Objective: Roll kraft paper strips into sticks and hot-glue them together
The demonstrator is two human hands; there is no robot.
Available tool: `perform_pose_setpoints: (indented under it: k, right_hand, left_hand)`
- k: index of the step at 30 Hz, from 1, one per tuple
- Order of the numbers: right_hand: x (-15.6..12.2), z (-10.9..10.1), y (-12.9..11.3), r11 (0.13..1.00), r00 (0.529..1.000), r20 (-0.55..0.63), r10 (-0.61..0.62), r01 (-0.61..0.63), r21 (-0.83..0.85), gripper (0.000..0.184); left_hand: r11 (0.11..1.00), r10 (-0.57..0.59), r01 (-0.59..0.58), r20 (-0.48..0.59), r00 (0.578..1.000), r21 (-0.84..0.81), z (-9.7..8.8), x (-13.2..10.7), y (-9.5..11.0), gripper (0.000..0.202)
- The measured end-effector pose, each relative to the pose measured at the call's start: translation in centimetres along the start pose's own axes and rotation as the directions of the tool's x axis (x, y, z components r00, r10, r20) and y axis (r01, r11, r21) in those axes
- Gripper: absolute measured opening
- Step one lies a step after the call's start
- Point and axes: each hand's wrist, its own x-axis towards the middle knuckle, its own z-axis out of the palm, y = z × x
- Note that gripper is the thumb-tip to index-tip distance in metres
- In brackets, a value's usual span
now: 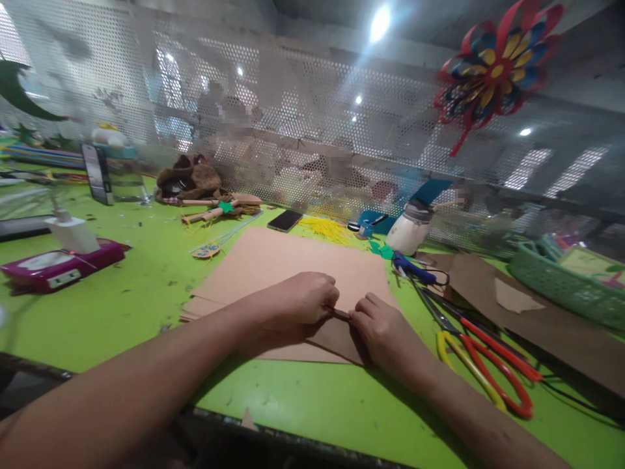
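Observation:
In the middle of the table lies a stack of tan paper sheets (278, 260). Over its near edge, both hands pinch the rolled or folded edge of a sheet of brown paper (336, 339). My left hand (305, 303) is closed on that edge, fingers curled inward. A short way to the right, the fingertips of my right hand (383, 326) grip the same edge. A thin strip of it shows between the two hands; the rest of the sheet is partly hidden beneath them.
To the right lie scissors with red and yellow handles (498, 365), a blue glue gun (415, 268), brown card (473, 286) and a green basket (561, 280). Behind the stack are a phone (285, 220) and a white jar (409, 231). A purple power strip (63, 264) sits at left.

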Motion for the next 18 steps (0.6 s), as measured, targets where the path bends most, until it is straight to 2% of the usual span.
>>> perform_pose_setpoints:
  k: [10,16,18]
  right_hand:
    - [0.1,0.1,1.2,0.998,1.000,0.012,-0.024,0.023,0.054,0.022]
    - [0.3,-0.5,1.6,0.993,0.999,0.011,-0.030,0.028,0.112,0.017]
    - [0.3,-0.7,1.6,0.992,1.000,0.001,-0.031,0.030,0.119,0.015]
  left_hand:
    - [0.997,-0.037,0.040,0.046,0.998,-0.073,-0.7,-1.2,-0.5,0.010]
    - [0.998,-0.016,0.021,-0.078,0.997,0.055,0.1,-1.3,0.4,0.010]
    - [0.997,-0.025,0.029,-0.057,0.998,0.065,-0.2,-1.3,0.7,0.008]
